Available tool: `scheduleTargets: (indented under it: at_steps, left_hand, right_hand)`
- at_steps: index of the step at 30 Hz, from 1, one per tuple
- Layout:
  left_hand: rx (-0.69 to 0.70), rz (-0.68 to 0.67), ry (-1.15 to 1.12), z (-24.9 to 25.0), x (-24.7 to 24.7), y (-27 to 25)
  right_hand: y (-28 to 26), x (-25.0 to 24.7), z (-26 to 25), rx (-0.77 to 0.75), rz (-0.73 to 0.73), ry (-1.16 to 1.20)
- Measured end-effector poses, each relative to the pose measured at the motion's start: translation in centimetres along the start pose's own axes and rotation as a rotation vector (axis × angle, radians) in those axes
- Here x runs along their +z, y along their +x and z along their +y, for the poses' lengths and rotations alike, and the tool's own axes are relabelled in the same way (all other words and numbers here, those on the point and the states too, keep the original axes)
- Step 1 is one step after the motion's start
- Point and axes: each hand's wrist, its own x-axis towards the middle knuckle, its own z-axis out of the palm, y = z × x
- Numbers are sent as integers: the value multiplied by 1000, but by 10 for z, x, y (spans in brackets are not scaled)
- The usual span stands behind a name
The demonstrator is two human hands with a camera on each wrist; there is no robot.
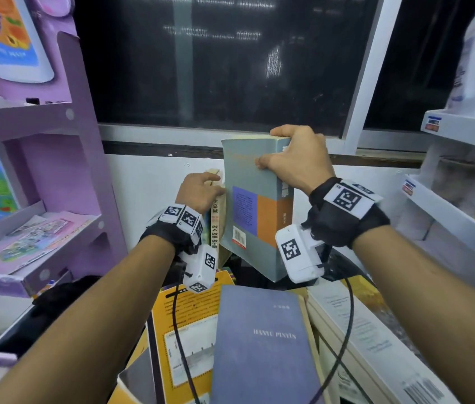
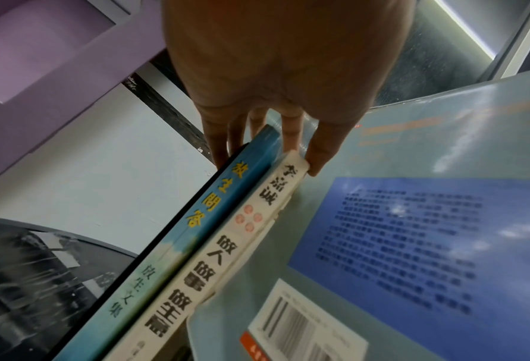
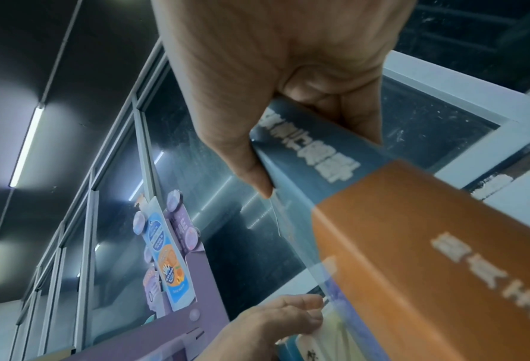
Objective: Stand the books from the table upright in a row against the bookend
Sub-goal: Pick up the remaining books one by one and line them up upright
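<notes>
My right hand grips the top of a thick grey book with purple and orange blocks, thumb on its cover and fingers over the top edge. The book is upright, tilted slightly, and lifted off the table. Its orange and grey spine runs under my right hand. Just left of it my left hand pinches the tops of two upright books, a blue-spined one and a cream-spined one. A thin black edge, perhaps the bookend, lies along the blue book's left side.
Flat on the table lie a purple-blue book, a yellow book and a white book. A purple shelf unit stands at the left and white shelves at the right. A dark window is behind.
</notes>
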Motion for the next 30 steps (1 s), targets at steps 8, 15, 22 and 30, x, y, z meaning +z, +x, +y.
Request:
scheduleTargets:
  at_steps: [8,15,22,30]
  left_hand:
    - [32,28,-17,-17,-7,2]
    - [105,-22,-8,-26,-10,2]
    - [126,-55,14,-31,-8,6]
    - [158,-55,23,-38,-7,11]
  right_hand:
    - [9,34,14,61,-16,23]
    - [20,63,18,104,-34,21]
    - [25,88,25,106,-71,33]
    - [33,107,33,120,-109,50]
